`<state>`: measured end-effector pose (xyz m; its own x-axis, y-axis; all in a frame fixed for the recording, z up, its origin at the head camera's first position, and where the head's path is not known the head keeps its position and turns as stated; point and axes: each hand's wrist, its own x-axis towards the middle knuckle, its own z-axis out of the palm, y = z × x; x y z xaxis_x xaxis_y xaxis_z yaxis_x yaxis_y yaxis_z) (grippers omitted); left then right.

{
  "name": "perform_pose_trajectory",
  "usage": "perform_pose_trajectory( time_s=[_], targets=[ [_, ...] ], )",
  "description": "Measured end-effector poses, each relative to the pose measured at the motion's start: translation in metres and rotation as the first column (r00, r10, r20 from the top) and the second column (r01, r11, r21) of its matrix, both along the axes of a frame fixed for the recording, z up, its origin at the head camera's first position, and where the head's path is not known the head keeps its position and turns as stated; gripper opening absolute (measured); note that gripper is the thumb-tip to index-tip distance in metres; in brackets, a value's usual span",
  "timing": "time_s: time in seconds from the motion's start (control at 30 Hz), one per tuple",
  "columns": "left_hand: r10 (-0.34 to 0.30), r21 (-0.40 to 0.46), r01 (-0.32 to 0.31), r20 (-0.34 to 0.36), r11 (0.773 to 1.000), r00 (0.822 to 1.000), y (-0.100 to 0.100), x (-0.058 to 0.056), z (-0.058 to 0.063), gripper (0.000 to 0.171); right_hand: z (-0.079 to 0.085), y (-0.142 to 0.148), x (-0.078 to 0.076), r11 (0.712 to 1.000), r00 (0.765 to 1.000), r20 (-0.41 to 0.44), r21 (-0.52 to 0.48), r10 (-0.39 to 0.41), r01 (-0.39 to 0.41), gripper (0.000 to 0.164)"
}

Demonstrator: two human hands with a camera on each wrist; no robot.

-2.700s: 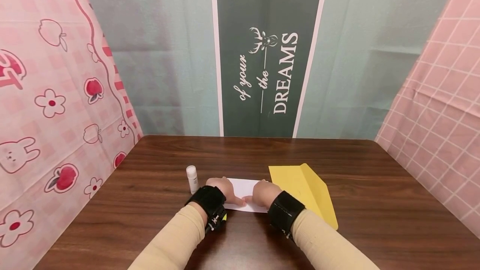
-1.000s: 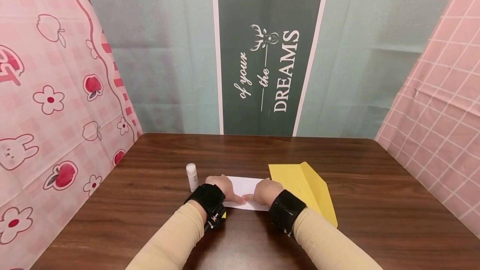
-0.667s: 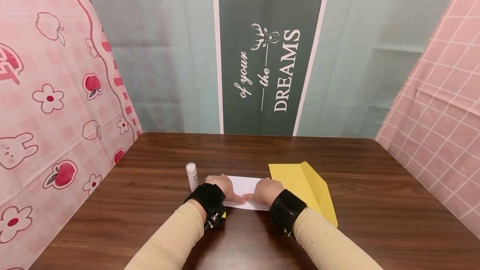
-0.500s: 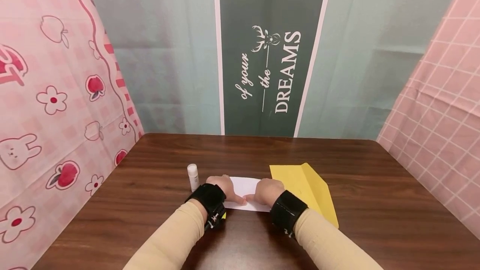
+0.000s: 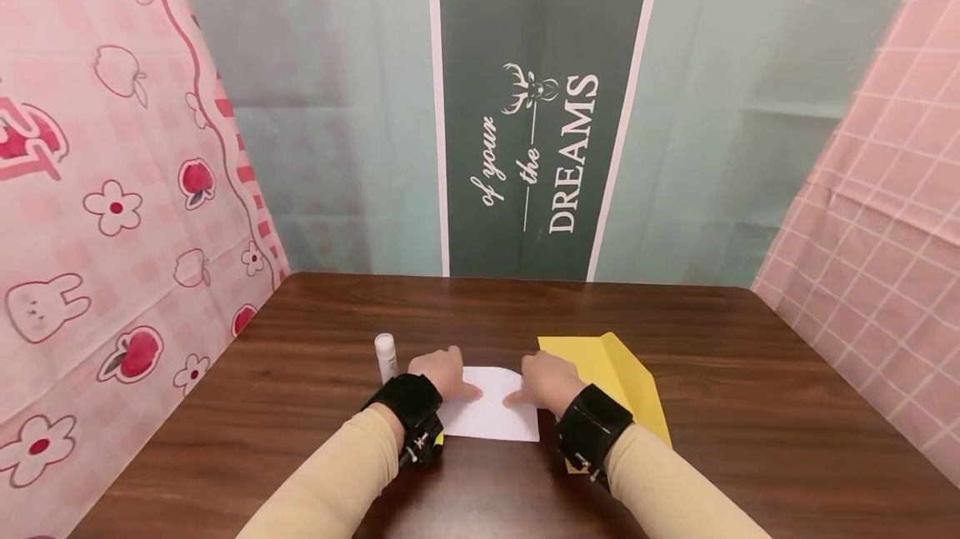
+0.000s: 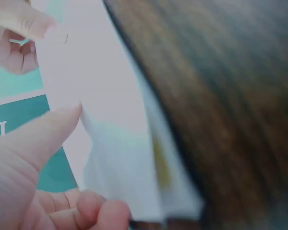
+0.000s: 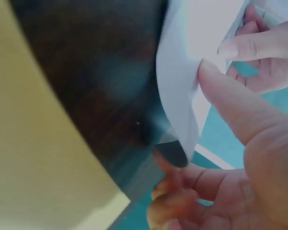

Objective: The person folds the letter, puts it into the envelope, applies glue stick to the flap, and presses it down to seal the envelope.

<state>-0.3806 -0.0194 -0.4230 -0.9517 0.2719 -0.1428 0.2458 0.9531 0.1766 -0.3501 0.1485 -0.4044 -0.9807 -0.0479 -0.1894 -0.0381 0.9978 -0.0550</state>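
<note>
Between my hands is a piece of white paper [image 5: 491, 418], lifted at a tilt; its layers stand a little apart along one edge in the left wrist view. My left hand [image 5: 442, 374] pinches its left part, thumb [image 6: 48, 136] on the near face and fingers curled behind the edge. On the other side my right hand [image 5: 551, 381] holds it likewise, thumb [image 7: 225, 96] pressing the face and fingers underneath. Both thumbs point inward with a gap between them. In the head view the fingers behind the paper are mostly hidden.
A white tube like a glue stick [image 5: 386, 356] is just left of my left hand. Beside and under my right forearm lies a creased yellow paper or envelope [image 5: 637, 389]. A small yellow patch [image 5: 439, 439] shows by the left wrist strap. All are on the brown wooden table [image 5: 337, 306].
My thumbs, which were together on the flat paper, have moved apart. The paper has come up at a tilt and shows more of its face. The tube and yellow piece stay put.
</note>
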Motion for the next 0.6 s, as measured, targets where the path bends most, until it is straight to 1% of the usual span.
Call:
perform_pose_trajectory(
  time_s=[0.07, 0.13, 0.17, 0.23, 0.27, 0.33, 0.37, 0.4, 0.43, 0.47, 0.5, 0.53, 0.6],
  targets=[
    [0.004, 0.036, -0.003, -0.024, 0.999, 1.000, -0.001, -0.001, -0.001, 0.056, -0.003, 0.005, -0.001, 0.997, 1.000, 0.015, -0.072, -0.010, 0.011, 0.074],
    [0.011, 0.091, -0.007, -0.042, 0.996, 0.999, -0.003, -0.001, 0.001, 0.050, -0.005, 0.009, -0.002, 0.984, 1.000, 0.024, -0.176, -0.018, 0.022, 0.072],
    [0.016, 0.120, -0.009, -0.059, 0.993, 0.998, -0.004, -0.002, 0.001, 0.051, -0.005, 0.010, -0.003, 0.972, 1.000, 0.023, -0.233, -0.018, 0.022, 0.069],
    [0.024, 0.186, -0.003, -0.113, 0.983, 0.993, -0.005, -0.003, 0.006, 0.056, -0.003, 0.013, -0.005, 0.938, 1.000, -0.001, -0.345, -0.015, 0.014, 0.060],
    [0.034, 0.222, -0.002, -0.143, 0.975, 0.989, -0.006, -0.003, 0.008, 0.059, -0.001, 0.013, -0.006, 0.916, 0.999, -0.032, -0.401, -0.017, 0.003, 0.054],
    [0.070, 0.313, -0.010, -0.182, 0.950, 0.981, -0.007, -0.005, 0.013, 0.063, 0.005, 0.014, -0.007, 0.871, 0.991, -0.133, -0.489, -0.018, -0.050, 0.045],
    [0.095, 0.365, -0.020, -0.190, 0.931, 0.977, -0.008, -0.006, 0.015, 0.064, 0.009, 0.013, -0.007, 0.842, 0.982, -0.188, -0.535, -0.032, -0.075, 0.040],
    [0.122, 0.430, -0.033, -0.181, 0.902, 0.976, -0.008, -0.007, 0.016, 0.064, 0.012, 0.013, -0.007, 0.812, 0.967, -0.250, -0.573, -0.045, -0.110, 0.033],
    [0.148, 0.504, -0.052, -0.153, 0.862, 0.977, -0.009, -0.008, 0.018, 0.064, 0.016, 0.012, -0.006, 0.783, 0.944, -0.326, -0.599, -0.051, -0.165, 0.026],
    [0.173, 0.580, -0.080, -0.106, 0.810, 0.979, -0.010, -0.009, 0.019, 0.064, 0.018, 0.011, -0.006, 0.755, 0.915, -0.401, -0.615, -0.050, -0.229, 0.021],
    [0.183, 0.660, -0.107, -0.046, 0.744, 0.982, -0.010, -0.009, 0.020, 0.063, 0.019, 0.010, -0.005, 0.727, 0.880, -0.475, -0.616, -0.032, -0.305, 0.015],
    [0.180, 0.733, -0.137, 0.021, 0.666, 0.983, -0.011, -0.010, 0.021, 0.063, 0.019, 0.009, -0.004, 0.700, 0.842, -0.540, -0.602, -0.002, -0.384, 0.011],
    [0.137, 0.843, -0.202, 0.154, 0.499, 0.979, -0.012, -0.011, 0.020, 0.060, 0.018, 0.007, -0.002, 0.664, 0.758, -0.643, -0.521, 0.108, -0.537, 0.010]
  ],
)
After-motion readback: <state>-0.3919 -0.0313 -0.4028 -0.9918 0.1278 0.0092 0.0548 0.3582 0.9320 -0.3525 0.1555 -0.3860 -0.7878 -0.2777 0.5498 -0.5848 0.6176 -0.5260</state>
